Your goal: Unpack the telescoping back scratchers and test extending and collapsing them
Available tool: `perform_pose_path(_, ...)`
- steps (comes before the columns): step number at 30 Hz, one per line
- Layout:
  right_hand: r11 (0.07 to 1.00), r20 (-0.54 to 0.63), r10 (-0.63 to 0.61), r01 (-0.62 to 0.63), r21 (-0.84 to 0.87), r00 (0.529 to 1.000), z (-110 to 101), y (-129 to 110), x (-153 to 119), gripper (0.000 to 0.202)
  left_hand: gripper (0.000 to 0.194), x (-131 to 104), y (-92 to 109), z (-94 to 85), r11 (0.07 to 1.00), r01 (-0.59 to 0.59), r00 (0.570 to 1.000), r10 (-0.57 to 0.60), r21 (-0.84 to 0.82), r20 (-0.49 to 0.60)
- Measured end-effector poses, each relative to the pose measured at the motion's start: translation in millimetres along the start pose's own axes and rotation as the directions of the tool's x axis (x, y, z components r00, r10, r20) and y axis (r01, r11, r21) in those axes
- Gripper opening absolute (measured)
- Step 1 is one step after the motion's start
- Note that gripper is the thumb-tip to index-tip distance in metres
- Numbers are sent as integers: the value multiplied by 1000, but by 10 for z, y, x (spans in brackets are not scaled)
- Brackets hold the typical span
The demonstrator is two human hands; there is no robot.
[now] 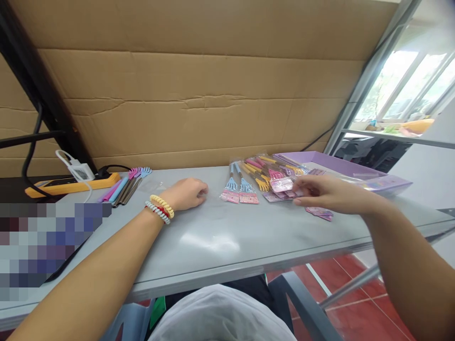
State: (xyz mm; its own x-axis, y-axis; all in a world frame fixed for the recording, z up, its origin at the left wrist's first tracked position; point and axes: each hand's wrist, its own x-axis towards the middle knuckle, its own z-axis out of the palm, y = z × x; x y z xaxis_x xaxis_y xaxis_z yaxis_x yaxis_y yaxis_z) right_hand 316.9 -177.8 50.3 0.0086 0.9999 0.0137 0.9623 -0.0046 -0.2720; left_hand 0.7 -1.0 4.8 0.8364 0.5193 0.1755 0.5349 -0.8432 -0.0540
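My left hand (188,193), with beaded bands at the wrist, rests on the grey table with its fingers curled; anything inside them is hidden. Above the pink cards at the right, my right hand (316,193) has thumb and fingertips near the edge of a pink card (282,184); whether it grips the card is unclear. Between my hands lie two blue hand-shaped scratchers (239,183) in clear bags with pink cards. Several yellow and pink bagged scratchers (261,175) are heaped beside them. Pink cards (320,213) lie under my right hand.
A purple box (334,163) stands at the back right. At the left are unbagged scratchers (124,189), a yellow power strip (73,183) with cables, and a blurred-out object (42,246). Brown cardboard (199,104) stands behind the table (213,246).
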Motion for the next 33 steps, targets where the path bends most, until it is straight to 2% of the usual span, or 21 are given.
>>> perform_pose_path(2,992,-11,-121,121,18,993,-34,-302,175,41,23,-1,9,-7,1000,-7,1000,7,0,-15)
perform_pose_path(5,969,32,-248,246,34,968,-70,-726,514,41,23,-1,27,-31,999,-32,997,32,8,-69)
perform_pose_path(7,946,24,-323,324,-2,946,-46,-935,756,37,23,-3,43,-53,998,-57,990,59,17,-127)
perform_pose_path(9,921,-33,-389,387,-42,921,42,-1061,970,31,24,-8,62,-72,997,-75,982,79,32,-173)
perform_pose_path(12,887,-187,-461,455,-73,868,278,-1100,1176,20,25,-9,96,-72,994,-97,975,105,49,-194)
perform_pose_path(14,878,-237,-477,473,-80,846,448,-1061,1226,21,26,-2,114,-51,992,-114,974,123,56,-189)
perform_pose_path(18,881,-158,-469,473,-12,869,654,-971,1214,28,26,18,121,4,990,-123,981,131,64,-142)
perform_pose_path(22,876,-166,-465,479,54,869,681,-975,1201,26,26,18,102,17,994,-101,988,104,30,-117)
perform_pose_path(25,862,-148,-487,501,78,861,676,-1009,1191,28,25,13,75,6,994,-91,990,84,-63,-113)
perform_pose_path(30,855,-96,-503,510,87,859,672,-1043,1150,33,63,24,-4,25,943,-50,999,47,-328,-18)
perform_pose_path(33,843,-58,-528,531,87,847,671,-1060,1130,36,79,21,-32,48,930,13,997,15,-368,73)
